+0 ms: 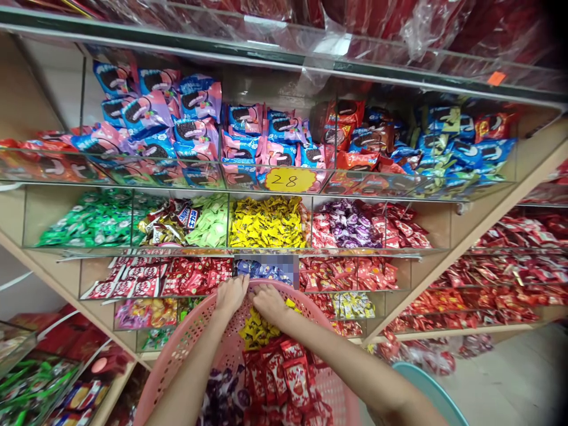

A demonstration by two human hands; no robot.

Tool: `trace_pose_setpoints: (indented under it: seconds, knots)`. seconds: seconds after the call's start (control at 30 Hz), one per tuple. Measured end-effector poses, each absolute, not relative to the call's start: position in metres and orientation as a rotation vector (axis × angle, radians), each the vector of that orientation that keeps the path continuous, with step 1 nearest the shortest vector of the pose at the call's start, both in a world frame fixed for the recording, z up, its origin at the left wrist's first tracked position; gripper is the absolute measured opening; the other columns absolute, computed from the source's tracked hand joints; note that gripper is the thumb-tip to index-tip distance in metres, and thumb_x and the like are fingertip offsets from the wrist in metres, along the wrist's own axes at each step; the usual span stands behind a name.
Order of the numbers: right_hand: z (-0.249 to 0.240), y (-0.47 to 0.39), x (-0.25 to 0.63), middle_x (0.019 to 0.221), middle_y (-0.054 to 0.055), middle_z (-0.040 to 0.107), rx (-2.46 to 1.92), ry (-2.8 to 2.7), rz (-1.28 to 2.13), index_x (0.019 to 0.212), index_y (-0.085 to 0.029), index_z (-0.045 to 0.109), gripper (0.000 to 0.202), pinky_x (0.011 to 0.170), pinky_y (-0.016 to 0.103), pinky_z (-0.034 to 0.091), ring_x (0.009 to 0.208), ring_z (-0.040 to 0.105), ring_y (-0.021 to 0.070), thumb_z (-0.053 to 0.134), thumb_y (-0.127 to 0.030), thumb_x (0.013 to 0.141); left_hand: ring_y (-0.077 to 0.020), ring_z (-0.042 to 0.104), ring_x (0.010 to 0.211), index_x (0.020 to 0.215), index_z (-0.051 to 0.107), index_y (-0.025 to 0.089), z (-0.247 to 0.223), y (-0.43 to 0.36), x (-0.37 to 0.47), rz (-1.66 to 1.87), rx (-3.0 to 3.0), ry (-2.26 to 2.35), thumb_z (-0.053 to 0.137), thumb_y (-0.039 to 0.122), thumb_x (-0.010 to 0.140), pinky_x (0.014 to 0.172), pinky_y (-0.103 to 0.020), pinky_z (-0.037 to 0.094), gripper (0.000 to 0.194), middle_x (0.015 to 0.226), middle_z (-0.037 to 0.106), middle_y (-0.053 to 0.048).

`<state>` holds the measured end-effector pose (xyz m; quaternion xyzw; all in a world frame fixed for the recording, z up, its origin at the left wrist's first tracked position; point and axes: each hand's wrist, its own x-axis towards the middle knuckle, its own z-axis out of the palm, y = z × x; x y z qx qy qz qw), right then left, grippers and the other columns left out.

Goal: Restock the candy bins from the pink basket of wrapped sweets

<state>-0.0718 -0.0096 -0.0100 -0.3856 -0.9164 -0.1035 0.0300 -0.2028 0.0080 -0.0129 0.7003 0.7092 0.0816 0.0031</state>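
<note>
A pink plastic basket [171, 349] with a perforated wall is in front of me. My left hand [231, 294] is closed over its far rim. Just right of it, my right hand [268, 305] reaches inside the rim, fingers curled down beside yellow-wrapped candies [260, 332]; what the fingers hold, if anything, is hidden. Red packets [296, 378] with white print lie nearer to me in the basket, with purple-wrapped candies [222, 393] to their left.
Behind the basket rise glass-fronted shelves with yellow candies [266, 222], green candies [95, 219] and blue-pink cookie packs [148, 112]. A yellow "28" tag [290, 180] hangs on one ledge. At lower right is a teal tub [432, 384].
</note>
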Motion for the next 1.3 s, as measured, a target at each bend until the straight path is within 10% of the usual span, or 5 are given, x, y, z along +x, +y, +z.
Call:
trace_pose_setpoints:
  seconds: [0.47, 0.97, 1.3]
  knots:
    - [0.159, 0.031, -0.008, 0.093, 0.009, 0.054, -1.276, -2.404, -0.430, 0.099, -0.015, 0.052, 0.019, 0.075, 0.030, 0.035, 0.089, 0.045, 0.0195, 0.044, -0.018, 0.083, -0.0229, 0.061, 0.080, 0.093, 0.059, 0.017, -0.014, 0.009, -0.204, 0.259, 2.225, 2.230, 0.016, 0.044, 0.088, 0.072, -0.033, 0.041, 0.051, 0.083, 0.066, -0.012]
    - [0.156, 0.058, -0.006, 0.097, 0.011, 0.051, -1.427, -2.466, -0.530, 0.096, -0.015, 0.055, 0.020, 0.073, 0.032, 0.037, 0.091, 0.044, 0.0223, 0.050, -0.019, 0.078, -0.0221, 0.061, 0.080, 0.093, 0.059, 0.017, -0.013, 0.010, -0.205, 0.269, 2.244, 2.207, 0.016, 0.043, 0.088, 0.071, -0.032, 0.041, 0.050, 0.084, 0.066, -0.011]
    - [0.156, 0.005, -0.007, 0.092, 0.003, 0.055, -0.956, -2.273, 0.033, 0.099, -0.017, 0.051, 0.023, 0.077, 0.028, 0.036, 0.087, 0.047, 0.0155, 0.053, -0.024, 0.077, -0.0234, 0.062, 0.078, 0.093, 0.058, 0.017, -0.013, 0.011, -0.204, 0.243, 2.257, 2.218, 0.016, 0.042, 0.088, 0.070, -0.033, 0.042, 0.050, 0.083, 0.066, -0.012]
